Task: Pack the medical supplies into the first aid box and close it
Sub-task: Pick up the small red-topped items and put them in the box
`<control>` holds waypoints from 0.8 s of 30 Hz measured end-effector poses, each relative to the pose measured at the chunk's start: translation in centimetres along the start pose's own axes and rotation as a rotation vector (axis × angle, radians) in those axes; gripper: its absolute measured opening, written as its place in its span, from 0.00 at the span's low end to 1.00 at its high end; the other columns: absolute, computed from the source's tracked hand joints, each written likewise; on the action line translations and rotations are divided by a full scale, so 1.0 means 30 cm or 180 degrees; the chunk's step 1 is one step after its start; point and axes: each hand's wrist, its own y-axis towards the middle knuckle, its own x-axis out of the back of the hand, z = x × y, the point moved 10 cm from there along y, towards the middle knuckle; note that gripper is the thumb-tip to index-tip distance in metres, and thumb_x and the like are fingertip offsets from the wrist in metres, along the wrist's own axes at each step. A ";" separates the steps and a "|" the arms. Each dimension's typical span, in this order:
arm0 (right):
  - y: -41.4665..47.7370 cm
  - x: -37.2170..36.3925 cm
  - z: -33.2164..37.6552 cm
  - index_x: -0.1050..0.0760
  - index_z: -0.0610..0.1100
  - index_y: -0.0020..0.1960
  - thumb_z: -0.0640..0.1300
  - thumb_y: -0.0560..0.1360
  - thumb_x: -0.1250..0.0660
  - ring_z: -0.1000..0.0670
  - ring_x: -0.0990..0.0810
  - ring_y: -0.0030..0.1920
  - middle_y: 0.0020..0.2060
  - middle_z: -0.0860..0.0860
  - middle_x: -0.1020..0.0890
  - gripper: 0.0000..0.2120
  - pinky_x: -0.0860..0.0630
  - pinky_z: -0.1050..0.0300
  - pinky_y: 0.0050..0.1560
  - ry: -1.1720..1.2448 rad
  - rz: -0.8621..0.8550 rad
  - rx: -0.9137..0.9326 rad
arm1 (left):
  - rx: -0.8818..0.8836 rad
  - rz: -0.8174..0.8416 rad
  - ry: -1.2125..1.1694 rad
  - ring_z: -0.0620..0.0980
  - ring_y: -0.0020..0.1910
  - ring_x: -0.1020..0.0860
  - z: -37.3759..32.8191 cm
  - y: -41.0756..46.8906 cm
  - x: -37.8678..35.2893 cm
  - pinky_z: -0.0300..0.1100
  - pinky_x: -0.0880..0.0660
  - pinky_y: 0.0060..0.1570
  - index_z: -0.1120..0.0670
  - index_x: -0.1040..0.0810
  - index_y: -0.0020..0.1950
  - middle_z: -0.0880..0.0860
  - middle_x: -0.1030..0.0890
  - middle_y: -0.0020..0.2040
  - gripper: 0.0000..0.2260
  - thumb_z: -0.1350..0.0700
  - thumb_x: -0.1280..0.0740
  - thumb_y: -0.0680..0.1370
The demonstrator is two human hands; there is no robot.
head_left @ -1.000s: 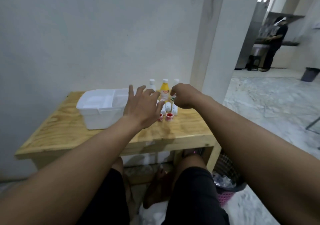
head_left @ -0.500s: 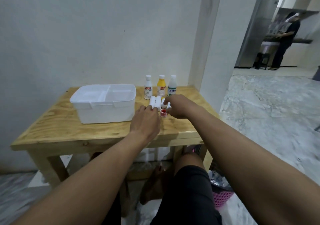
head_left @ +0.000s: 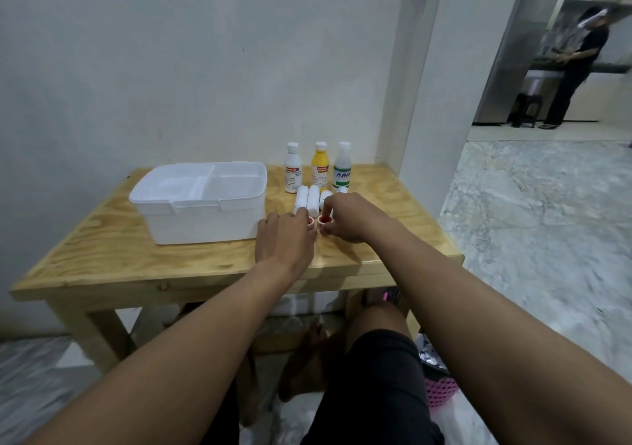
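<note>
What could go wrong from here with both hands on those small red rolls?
1. The right hand pinches a red tape roll just in front of the white bandage rolls; lifting carelessly could set them rolling.
2. Three bottles stand upright right behind; a reach over them might tip one.
3. The left hand hides its roll, so its grip may be poor.

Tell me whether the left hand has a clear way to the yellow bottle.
Probably yes. The left hand lies in front of the yellow bottle; only the low white rolls lie between, and it could pass above them.
</note>
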 end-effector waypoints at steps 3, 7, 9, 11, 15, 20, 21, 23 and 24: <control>-0.005 -0.006 -0.017 0.22 0.43 0.57 0.48 0.77 0.30 0.46 0.21 0.53 0.53 0.47 0.18 0.12 0.25 0.54 0.46 0.0219 -0.0114 -0.0073 | 0.0148 -0.0023 -0.0265 0.57 0.57 0.23 0.016 -0.002 -0.003 0.50 0.32 0.50 0.50 0.24 0.62 0.53 0.16 0.55 0.13 0.46 0.36 0.81; -0.011 -0.029 -0.046 0.24 0.45 0.55 0.50 0.76 0.29 0.47 0.20 0.50 0.51 0.47 0.17 0.12 0.22 0.51 0.49 0.0405 -0.0217 -0.0259 | 0.0328 -0.0141 -0.0661 0.55 0.55 0.22 0.032 -0.004 -0.001 0.49 0.31 0.50 0.49 0.22 0.58 0.50 0.15 0.52 0.10 0.46 0.33 0.80; -0.012 -0.033 -0.055 0.24 0.46 0.58 0.51 0.75 0.29 0.47 0.20 0.51 0.52 0.47 0.17 0.14 0.21 0.49 0.51 0.0493 -0.0273 -0.0331 | 0.0436 -0.0182 -0.0772 0.54 0.53 0.21 0.038 -0.005 0.003 0.48 0.29 0.50 0.49 0.21 0.57 0.50 0.15 0.51 0.09 0.47 0.33 0.80; -0.015 -0.033 -0.064 0.24 0.45 0.63 0.51 0.75 0.29 0.46 0.20 0.54 0.55 0.46 0.18 0.19 0.21 0.49 0.53 0.0601 -0.0308 -0.0389 | 0.0476 -0.0206 -0.0824 0.54 0.51 0.21 0.038 -0.008 0.006 0.48 0.28 0.49 0.49 0.21 0.56 0.51 0.15 0.50 0.08 0.47 0.32 0.80; -0.017 -0.029 -0.097 0.19 0.43 0.56 0.50 0.75 0.30 0.47 0.19 0.49 0.49 0.47 0.16 0.14 0.20 0.50 0.49 0.0714 -0.0315 -0.0514 | 0.0527 -0.0227 -0.1121 0.53 0.48 0.20 0.042 -0.014 0.007 0.45 0.27 0.43 0.51 0.24 0.55 0.51 0.16 0.49 0.07 0.51 0.31 0.80; -0.034 -0.008 -0.138 0.22 0.46 0.56 0.49 0.75 0.28 0.48 0.21 0.50 0.50 0.49 0.19 0.12 0.25 0.55 0.46 0.0997 -0.0288 -0.0595 | 0.0526 -0.0244 -0.1680 0.51 0.48 0.20 0.033 -0.005 0.008 0.44 0.24 0.43 0.51 0.27 0.57 0.52 0.17 0.53 0.10 0.54 0.29 0.79; -0.037 0.004 -0.143 0.22 0.47 0.56 0.48 0.75 0.28 0.49 0.20 0.50 0.49 0.49 0.19 0.12 0.26 0.56 0.45 0.1071 -0.0318 -0.0594 | 0.0523 -0.0249 -0.1799 0.51 0.49 0.19 0.031 -0.004 0.013 0.46 0.21 0.45 0.51 0.28 0.57 0.53 0.17 0.53 0.11 0.54 0.29 0.78; -0.039 0.030 -0.151 0.22 0.47 0.56 0.48 0.75 0.28 0.50 0.20 0.47 0.47 0.50 0.19 0.11 0.26 0.56 0.42 0.1222 -0.0373 -0.0596 | 0.0508 -0.0266 -0.2027 0.52 0.48 0.18 0.025 -0.001 0.030 0.51 0.19 0.48 0.51 0.28 0.58 0.53 0.17 0.53 0.13 0.55 0.28 0.77; -0.039 0.044 -0.154 0.21 0.47 0.56 0.48 0.74 0.27 0.50 0.19 0.44 0.46 0.51 0.18 0.11 0.25 0.55 0.42 0.1297 -0.0400 -0.0606 | 0.0494 -0.0284 -0.2128 0.52 0.48 0.18 0.024 0.001 0.041 0.52 0.19 0.49 0.51 0.28 0.59 0.53 0.17 0.52 0.14 0.56 0.28 0.77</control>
